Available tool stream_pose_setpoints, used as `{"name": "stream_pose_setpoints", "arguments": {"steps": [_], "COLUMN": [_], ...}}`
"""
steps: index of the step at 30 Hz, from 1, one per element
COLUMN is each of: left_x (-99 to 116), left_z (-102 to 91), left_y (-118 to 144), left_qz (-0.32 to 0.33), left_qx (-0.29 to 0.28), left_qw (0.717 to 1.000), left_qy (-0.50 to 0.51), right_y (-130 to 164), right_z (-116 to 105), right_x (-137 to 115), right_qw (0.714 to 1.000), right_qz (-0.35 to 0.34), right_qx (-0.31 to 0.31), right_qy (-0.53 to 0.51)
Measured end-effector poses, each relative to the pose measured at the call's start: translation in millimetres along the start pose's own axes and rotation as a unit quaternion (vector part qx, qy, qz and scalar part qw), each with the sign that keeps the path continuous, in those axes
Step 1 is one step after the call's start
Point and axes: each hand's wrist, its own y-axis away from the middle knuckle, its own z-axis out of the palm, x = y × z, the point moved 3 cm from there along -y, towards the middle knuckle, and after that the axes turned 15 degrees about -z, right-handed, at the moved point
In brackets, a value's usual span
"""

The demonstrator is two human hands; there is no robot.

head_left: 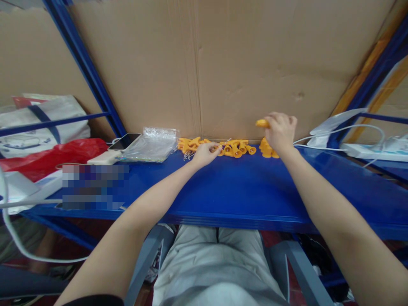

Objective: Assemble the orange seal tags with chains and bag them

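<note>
**Orange parts lined up at the back of the blue tabletop**

Orange parts (pixel 234 148), little plastic pieces, sit in a loose row right against the cardboard wall (pixel 223 63) at the far edge of the tabletop (pixel 242 187). A few bits of thin metal chain (pixel 188 155) are mixed in at the left end of the row.

The left hand (pixel 205 154) is down on the row with its fingertips pinched on one of the parts, can't make out which exactly. The right hand (pixel 279 132) is raised a bit over the right end of the pile, fingers curled around one orange piece (pixel 262 123) that pokes out to the left of the fist.

Other stuff around: a clear plastic bag (pixel 153 144) lies just left of the parts, with a phone (pixel 125 141) beside it and a white block (pixel 103 158) near that. Further left there's a red bag (pixel 54 155) and a white bag (pixel 41 123) behind it. Off to the right a white power strip (pixel 372 151) with cables (pixel 338 129) running toward the right hand. Blue shelf posts (pixel 86 68) frame the cardboard on both sides.
</note>
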Motion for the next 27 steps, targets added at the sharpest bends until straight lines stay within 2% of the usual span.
{"name": "stream_pose_setpoints", "arguments": {"steps": [2,4,5,8,10,13,16,20,27], "left_x": [-7.7,-12.8,-14.7,-19.3,-21.5,-21.7,-19.2,-17.9,-28.2], "left_z": [-7.2,-11.7,-12.7,-12.4,-11.9,-13.1,-14.9,-13.9,-8.7], "left_y": [-3.6,-7.2,-8.8,-12.1,-12.7,-11.5,-9.4,-8.6,-14.8], "left_qz": [0.003,0.017,0.024,0.025,0.015,0.009,0.011,0.021,0.057], "left_qx": [0.046,0.074,0.081,0.085,0.083,0.085,0.098,0.107,0.115], "left_qw": [0.999,0.996,0.995,0.992,0.990,0.988,0.987,0.987,0.987], "left_qy": [-0.024,-0.042,-0.052,-0.091,-0.112,-0.126,-0.127,-0.118,-0.098], "right_y": [11.7,30.4,41.5,75.0,93.7,108.4,106.7,101.7,101.1], "right_z": [-2.1,-5.0,-7.1,-13.6,-15.0,-13.8,-7.5,-2.8,-8.2], "right_x": [37.5,67.2,76.9,87.2,84.8,79.7,77.1,75.6,70.6], "right_qw": [0.989,0.951,0.927,0.871,0.840,0.801,0.802,0.814,0.806], "right_qz": [0.138,0.301,0.370,0.485,0.511,0.525,0.485,0.444,0.455], "right_qx": [0.045,0.048,0.033,-0.072,-0.181,-0.286,-0.346,-0.374,-0.377], "right_qy": [0.029,0.048,0.055,0.033,-0.005,-0.034,-0.045,-0.034,-0.032]}}
